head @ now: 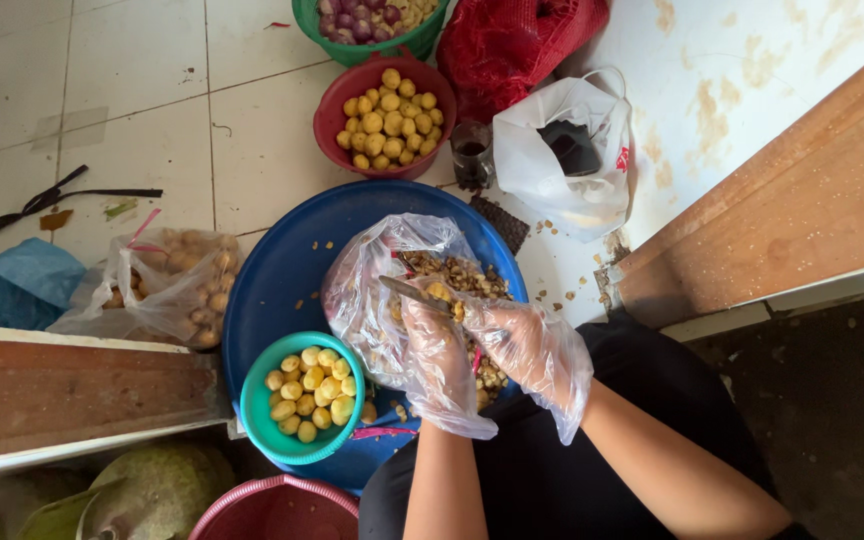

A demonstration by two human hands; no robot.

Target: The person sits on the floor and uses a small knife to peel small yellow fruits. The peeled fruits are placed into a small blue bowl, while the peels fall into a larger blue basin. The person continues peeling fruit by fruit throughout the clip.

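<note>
While both hands work over a big blue basin (272, 280), clutter rings it on the tiled floor (132, 80). A teal bowl (257, 415) full of smooth, round yellow peeled pieces sits in the basin's near-left part, just beside the left hand (440, 365). A crinkled clear plastic bag (367, 280) lies open across the middle of the basin, spilling brown and tan peelings (457, 272) that lie under and around the hands. Beyond the basin stand a dark red bowl (337, 105) of more yellow pieces, a green basket (312, 20) of purple and pale ones, a red mesh sack (512, 40), a small dark glass (472, 152) and a white plastic bag (552, 160) with something black inside. To the left lies another clear bag (167, 285) of brownish unpeeled ones, next to a blue bag (17, 285). Wooden planks (72, 385) close in on either side.

Both hands wear loose, wrinkled, see-through plastic gloves. The left hand is curled around the handle of a knife (414, 293), whose grey blade points away to the left. The right hand (517, 335) has its fingers closed narrowly around a small yellow piece (439, 292), which sits at the fingertips, touching the blade, above the peelings.
</note>
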